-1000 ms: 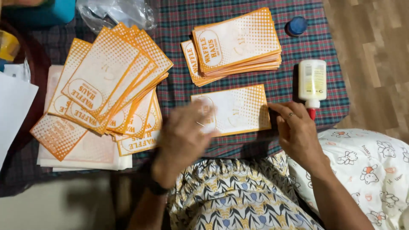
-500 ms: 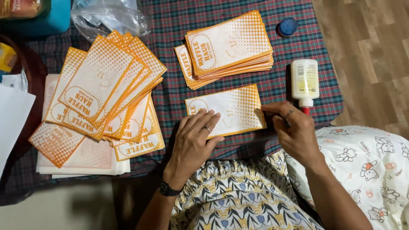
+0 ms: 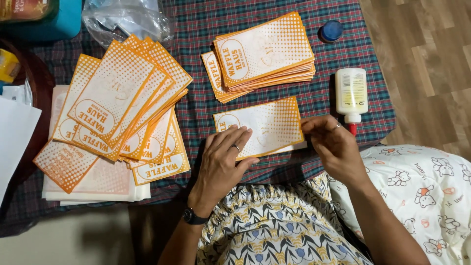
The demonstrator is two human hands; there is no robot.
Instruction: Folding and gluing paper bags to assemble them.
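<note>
2 hands on 1 orange-and-white paper bag, plaid-covered counter.

Paper bag (image 3: 265, 125) lies flat near the counter (image 3: 206, 29) front edge, between both hands. Left hand (image 3: 223, 157) presses flat on its lower left part, fingers spread, grip released, covering that corner. Right hand (image 3: 333, 145) pinches the bag's right edge; fingertips curl under, so exact hold hard to make out. Glue bottle (image 3: 351, 92) lies just beside the right hand, its red tip partly hidden. Neat stack of bags (image 3: 262, 54) behind; fanned pile of bags (image 3: 117, 108) to the left. Blue cap (image 3: 331, 30) far right. Clear plastic bag (image 3: 125, 17) cut off at top.
</note>
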